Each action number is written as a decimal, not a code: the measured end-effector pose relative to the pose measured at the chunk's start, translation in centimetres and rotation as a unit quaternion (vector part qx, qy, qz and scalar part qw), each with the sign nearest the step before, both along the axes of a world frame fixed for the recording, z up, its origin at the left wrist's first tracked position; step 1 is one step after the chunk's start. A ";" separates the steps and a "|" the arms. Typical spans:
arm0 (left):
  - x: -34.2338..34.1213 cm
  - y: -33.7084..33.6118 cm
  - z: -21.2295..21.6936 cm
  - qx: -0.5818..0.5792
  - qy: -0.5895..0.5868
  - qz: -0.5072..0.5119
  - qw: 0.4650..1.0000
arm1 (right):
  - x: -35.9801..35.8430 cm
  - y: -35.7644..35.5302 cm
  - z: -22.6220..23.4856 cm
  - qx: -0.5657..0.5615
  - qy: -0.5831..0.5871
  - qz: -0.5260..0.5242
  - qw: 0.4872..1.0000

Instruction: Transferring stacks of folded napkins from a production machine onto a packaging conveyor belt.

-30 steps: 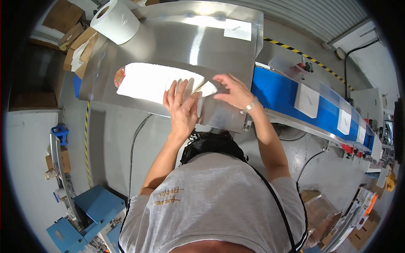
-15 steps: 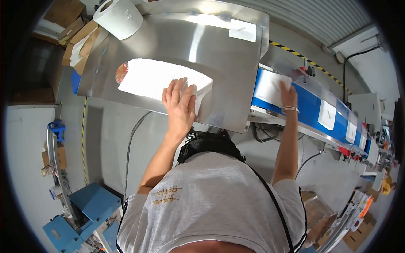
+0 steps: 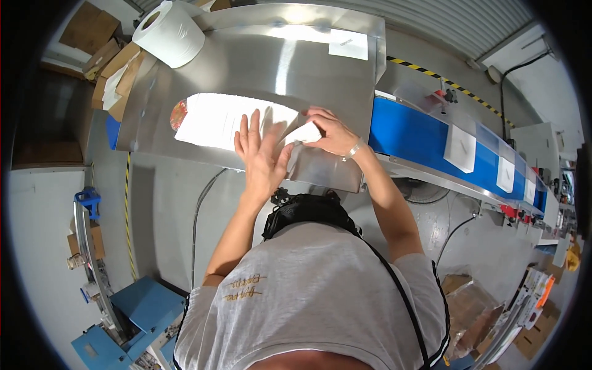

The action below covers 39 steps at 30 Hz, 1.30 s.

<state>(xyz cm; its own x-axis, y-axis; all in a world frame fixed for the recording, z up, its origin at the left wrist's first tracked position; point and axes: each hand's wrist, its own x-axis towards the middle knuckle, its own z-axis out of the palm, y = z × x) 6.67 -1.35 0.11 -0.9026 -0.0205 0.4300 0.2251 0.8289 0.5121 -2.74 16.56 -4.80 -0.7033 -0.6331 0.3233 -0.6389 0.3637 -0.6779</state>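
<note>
A row of flat white paper-like packets [image 3: 213, 120] lies overlapped on the steel table [image 3: 246, 68] in front of me. My left hand [image 3: 260, 154] rests on the right part of this row, fingers stretched out and spread. At the row's right end, my right hand [image 3: 330, 134] pinches the edge of a white packet [image 3: 303, 133], which is tilted up off the others. Its fingertips are partly hidden behind the packet. A round red patterned piece [image 3: 179, 115] shows from under the row's left end.
A blue conveyor belt [image 3: 407, 126] runs off to the right, carrying several white packets [image 3: 460, 148]. A single white sheet [image 3: 348, 44] lies at the table's far right corner. A large white roll [image 3: 169, 37] stands far left, beside open cardboard boxes [image 3: 120, 74].
My right hand has left a white packet on the belt and come back left to the row's end, where it grips another. The packets on the belt have shifted. My left hand stays on the row.
</note>
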 end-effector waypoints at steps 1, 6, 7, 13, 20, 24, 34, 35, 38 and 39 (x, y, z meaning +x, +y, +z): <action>-0.1 -0.2 -0.1 -0.009 0.005 0.024 1.000 | 0.4 1.2 0.6 0.002 -0.348 -0.029 0.937; -0.1 -1.8 -1.4 -0.035 0.012 0.032 0.999 | 0.4 9.5 -3.1 -0.192 -0.332 -0.276 0.881; -0.2 -1.8 -1.5 -0.023 0.017 0.027 0.999 | -0.4 12.3 -3.8 -0.046 -0.248 -0.365 0.896; -0.6 -1.4 -1.3 -0.007 0.026 0.033 0.999 | -0.9 20.3 -4.5 0.110 -0.089 -0.589 0.796; -0.4 -1.8 -1.7 -0.023 0.026 0.009 0.999 | 0.3 5.2 1.9 0.003 -0.127 -0.153 0.980; -0.4 -1.9 -0.4 -0.033 -0.001 -0.040 0.999 | -0.1 -0.6 -0.7 0.009 -0.071 -0.036 0.997; -0.4 -3.0 -1.9 -0.032 0.028 0.037 0.998 | 0.0 10.2 -2.0 -0.005 -0.258 -0.352 0.900; -0.6 -2.9 -1.9 -0.027 0.040 0.029 0.998 | -0.8 14.8 -5.0 0.096 -0.168 -0.369 0.909; -0.7 -2.7 -2.0 -0.034 0.055 0.038 0.997 | -0.6 19.7 -4.5 0.128 -0.182 -0.559 0.799; -0.7 -2.6 -2.1 -0.032 0.061 0.038 0.997 | -0.2 20.7 -5.3 0.211 -0.058 -0.611 0.760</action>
